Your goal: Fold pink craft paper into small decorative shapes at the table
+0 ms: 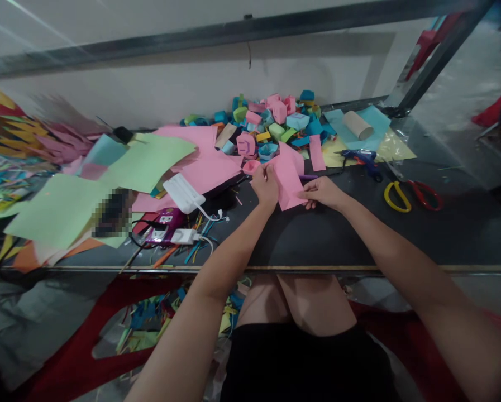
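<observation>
A pink sheet of paper [287,176] is held up over the dark tabletop, partly curled at its top. My left hand [265,184] pinches its left edge, with a small pink paper piece [251,167] right behind the fingers; whether the hand touches that piece I cannot tell. My right hand [322,193] grips the lower right corner between thumb and fingers. A narrow pink strip [316,153] lies just beyond the sheet. Behind it rises a heap of small folded paper pieces [276,133] in pink, blue, green and yellow.
On the right are scissors with yellow and red handles [428,195], a blue glue gun [365,161] and a cardboard tube [358,125]. Green sheets [149,162], a white adapter [184,192] and a purple power strip [165,226] lie left. A metal bar [250,34] crosses above.
</observation>
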A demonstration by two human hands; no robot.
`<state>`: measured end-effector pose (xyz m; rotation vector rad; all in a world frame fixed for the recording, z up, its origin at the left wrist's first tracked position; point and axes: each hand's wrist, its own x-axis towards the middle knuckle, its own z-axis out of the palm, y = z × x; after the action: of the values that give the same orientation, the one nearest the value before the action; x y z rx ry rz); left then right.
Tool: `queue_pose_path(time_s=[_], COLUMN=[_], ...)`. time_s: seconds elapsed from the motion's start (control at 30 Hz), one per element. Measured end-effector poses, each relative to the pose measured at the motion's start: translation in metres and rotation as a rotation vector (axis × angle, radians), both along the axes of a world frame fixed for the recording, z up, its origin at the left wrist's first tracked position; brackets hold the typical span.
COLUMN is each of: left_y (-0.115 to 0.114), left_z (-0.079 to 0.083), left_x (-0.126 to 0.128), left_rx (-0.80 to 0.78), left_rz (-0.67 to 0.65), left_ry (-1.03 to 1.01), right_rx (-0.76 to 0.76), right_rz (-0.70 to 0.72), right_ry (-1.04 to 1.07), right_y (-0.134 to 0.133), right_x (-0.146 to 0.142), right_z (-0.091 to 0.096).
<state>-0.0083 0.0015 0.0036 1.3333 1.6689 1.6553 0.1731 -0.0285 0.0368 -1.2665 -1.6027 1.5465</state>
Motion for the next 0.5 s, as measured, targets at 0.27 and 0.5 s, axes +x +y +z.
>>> queue_pose_path(time_s=[0.27,0.5], left_y=[0.010,0.005], left_z=[-0.005,-0.001], left_x=[-0.008,-0.001], left_rx=[0.001,0.018], left_rz=[-0.014,-0.099], left_ry=[-0.086,-0.079], right_rx=[0.412,1.070], right_rz=[-0.222,-0.058], right_ry=[-0.076,-0.295], right_y=[0.012,0.015], right_x=[0.010,0.016], right_z=[-0.021,-0.022])
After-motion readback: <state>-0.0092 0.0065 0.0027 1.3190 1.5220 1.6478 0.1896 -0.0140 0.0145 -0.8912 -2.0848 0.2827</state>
